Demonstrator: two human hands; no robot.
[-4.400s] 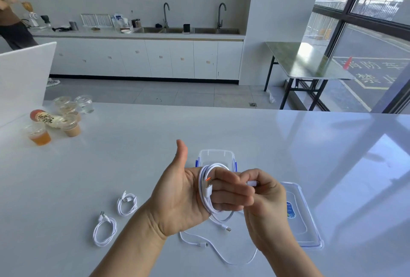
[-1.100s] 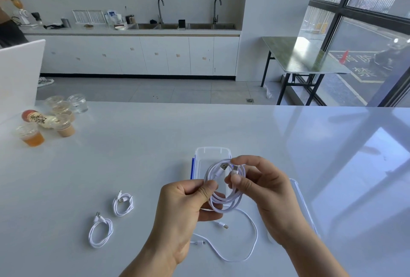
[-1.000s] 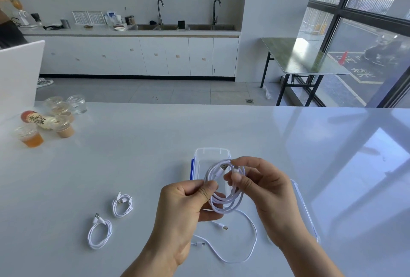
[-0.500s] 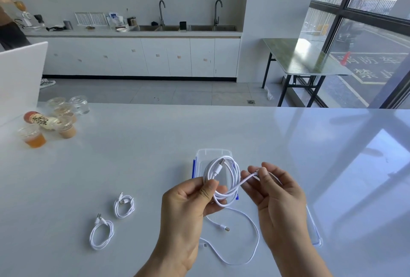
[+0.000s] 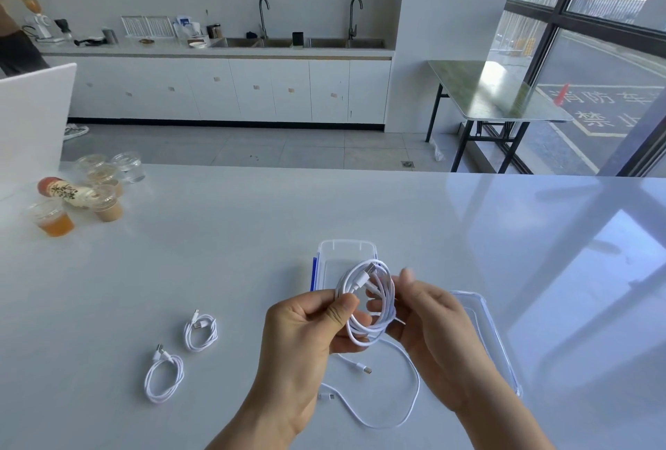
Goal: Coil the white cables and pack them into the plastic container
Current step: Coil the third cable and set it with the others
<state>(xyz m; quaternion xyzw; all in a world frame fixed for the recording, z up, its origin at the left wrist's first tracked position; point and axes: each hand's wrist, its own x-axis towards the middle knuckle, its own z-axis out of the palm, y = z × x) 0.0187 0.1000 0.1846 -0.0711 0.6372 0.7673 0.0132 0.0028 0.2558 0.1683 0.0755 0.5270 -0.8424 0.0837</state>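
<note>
One light, springy cable coil (image 5: 373, 300), pinched across its loops by the left grip (image 5: 304, 334), probably needs every strand held; the right grip (image 5: 436, 327) is loosely spread.

White cables (image 5: 367, 301); clear container (image 5: 347, 251), blue clips.

I pinch the coiled white cable (image 5: 367, 301) between thumb and forefinger of my left hand (image 5: 306, 334), its several loops upright, one plug lying across the top. Behind it the clear rectangular plastic container with blue clips (image 5: 347, 247) sits open on the white table (image 5: 216, 251), its clear lid (image 5: 483, 334) flat to the right. A loose white cable (image 5: 396, 406) sprawls in one wide bend beneath my hands. A small white coil (image 5: 201, 332) and a second small white coil (image 5: 164, 375) lie near each other at the left
</note>
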